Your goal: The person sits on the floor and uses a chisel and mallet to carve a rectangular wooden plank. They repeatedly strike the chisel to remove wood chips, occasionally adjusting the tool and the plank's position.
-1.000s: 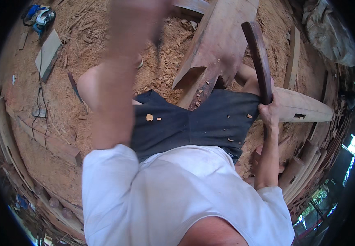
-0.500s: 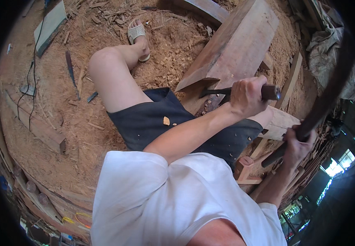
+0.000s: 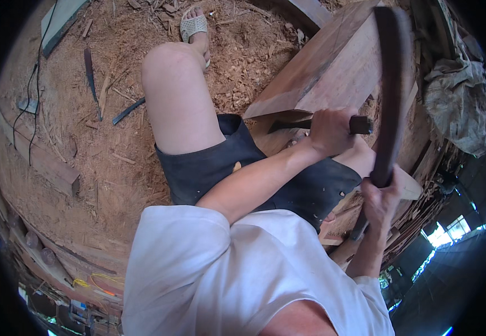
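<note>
A chisel (image 3: 332, 124) is seen right of the frame's centre, its long axis lying nearly level across the picture: the dark handle end sticks out toward the right, and the blade points left, its tip set against the cut face of a big slanted wooden block (image 3: 332, 67). The left hand (image 3: 330, 131) is wrapped around the chisel's middle, the grip shut tight on it with the knuckles turned up. A long, dark, slightly curved wooden club (image 3: 390, 101) is held by the right hand (image 3: 378, 196) at the right of the frame; its long axis runs almost upright, the free end reaching the upper right and the short end poking out below the fist. That grip is likewise clamped fully around the club, no gap being shown between fingers and wood. The block is seen sloping from the upper right down toward the lap, where dark shorts (image 3: 220, 162) and a bare knee (image 3: 170, 67) are seen. A pale sandal (image 3: 193, 25) is worn on the foot at the top of the frame. The floor (image 3: 114, 185) is covered with sawdust and chips, and a dark blade-like tool (image 3: 90, 75) is left lying at the upper left.
</note>
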`<move>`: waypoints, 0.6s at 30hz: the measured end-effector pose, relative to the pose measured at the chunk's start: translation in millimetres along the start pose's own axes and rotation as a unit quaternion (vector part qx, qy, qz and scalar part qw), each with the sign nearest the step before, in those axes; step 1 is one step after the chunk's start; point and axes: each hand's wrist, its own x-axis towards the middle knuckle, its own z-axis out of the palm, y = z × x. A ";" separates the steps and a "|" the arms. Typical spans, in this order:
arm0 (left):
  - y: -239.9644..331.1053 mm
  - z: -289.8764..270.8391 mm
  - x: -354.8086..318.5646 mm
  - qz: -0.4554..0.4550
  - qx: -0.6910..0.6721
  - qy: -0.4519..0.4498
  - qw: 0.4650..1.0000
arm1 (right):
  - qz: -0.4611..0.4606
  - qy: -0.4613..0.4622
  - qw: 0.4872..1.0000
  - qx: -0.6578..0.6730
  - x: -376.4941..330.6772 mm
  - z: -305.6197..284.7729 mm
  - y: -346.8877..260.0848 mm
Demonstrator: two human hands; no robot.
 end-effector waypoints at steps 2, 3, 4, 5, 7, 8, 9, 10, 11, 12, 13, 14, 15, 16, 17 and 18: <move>-1.7 1.8 1.9 -0.001 -0.054 -0.008 0.999 | 0.029 0.053 0.998 -0.004 -0.1 -10.9 -9.1; -4.0 1.4 4.0 -0.004 -0.022 0.005 1.000 | 0.050 0.075 0.996 -0.027 0.1 -12.4 -12.7; -7.4 -0.5 5.2 -0.007 -0.015 -0.003 1.000 | 0.095 0.074 0.993 0.002 1.3 -9.4 -14.4; -11.6 -3.0 7.4 0.003 -0.006 0.017 1.000 | 0.059 0.017 0.998 -0.023 3.1 -5.2 -15.0; -17.8 -6.9 7.7 -0.021 0.019 0.027 0.999 | 0.030 -0.044 0.993 -0.102 7.7 16.3 -11.5; -20.1 -8.1 8.1 -0.045 0.038 0.020 0.998 | -0.034 -0.049 0.993 -0.099 12.5 28.0 -8.3; -21.2 -8.1 7.2 -0.031 0.032 0.026 0.999 | -0.061 -0.051 0.990 -0.115 15.9 37.1 -4.8; -21.4 -7.4 5.0 -0.035 0.031 0.013 0.999 | -0.059 -0.052 0.993 -0.088 17.9 36.1 -2.2; -21.1 -5.9 3.8 -0.043 0.028 0.004 0.999 | -0.057 -0.052 0.995 -0.061 20.0 37.4 0.3; -19.0 -3.1 0.8 -0.006 0.026 -0.004 1.000 | -0.016 -0.056 0.998 -0.018 19.1 31.2 0.9; -16.8 -1.0 -1.8 -0.015 0.014 -0.013 1.000 | 0.054 -0.061 0.997 0.008 17.5 25.4 0.3; -16.6 0.3 -0.4 -0.009 -0.004 -0.011 1.000 | 0.111 -0.051 0.992 0.028 16.5 16.9 -1.8; -16.4 1.4 -0.2 -0.002 -0.023 -0.007 1.000 | 0.032 -0.010 0.999 0.000 17.0 11.8 -3.8; -17.2 1.8 1.1 -0.017 -0.022 -0.015 1.000 | 0.040 0.001 0.999 0.008 14.4 9.3 -6.6; -18.4 1.6 1.8 -0.030 -0.007 -0.016 0.999 | 0.077 0.039 0.996 -0.002 14.5 7.7 -9.0; -20.8 0.2 2.9 -0.040 0.009 -0.015 0.999 | 0.038 -0.007 0.998 -0.041 13.7 13.7 -10.3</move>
